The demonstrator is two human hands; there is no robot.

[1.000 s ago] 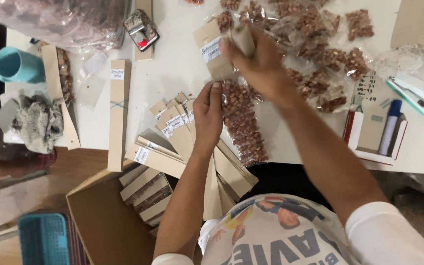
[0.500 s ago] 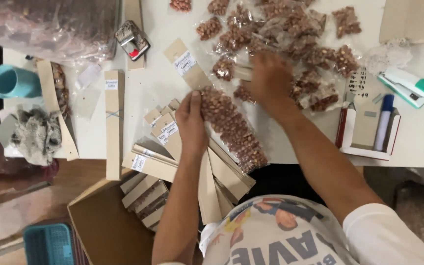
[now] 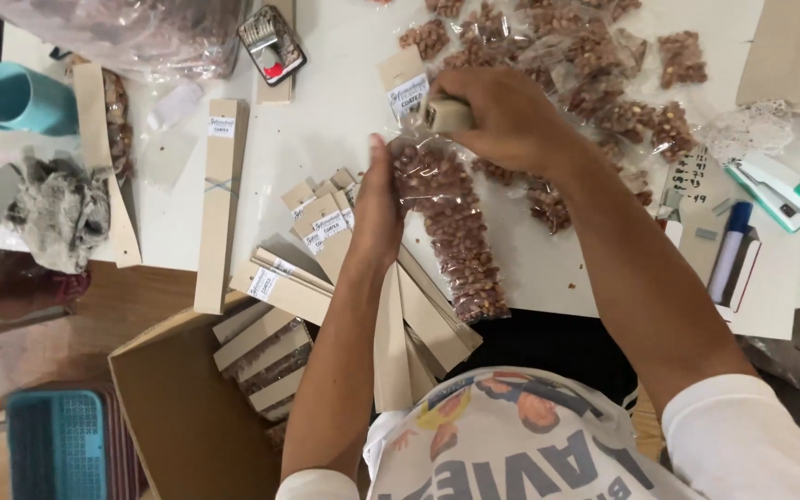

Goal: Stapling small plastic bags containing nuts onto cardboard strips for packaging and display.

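Right hand (image 3: 502,116) back with 1 card (image 3: 406,91), left hand (image 3: 377,208) gripping 1 peanut bag (image 3: 451,231)

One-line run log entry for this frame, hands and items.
left hand: grips long clear bag of brown nuts | right hand: holds folded tan card header at bag top | surface: white table

Large clear bag (image 3: 141,32) above the table (image 3: 326,120): cut off by the top edge. Blue basket (image 3: 53,444) below the table: cut off at the bottom. Card labels (image 3: 326,230): print too small to be read.
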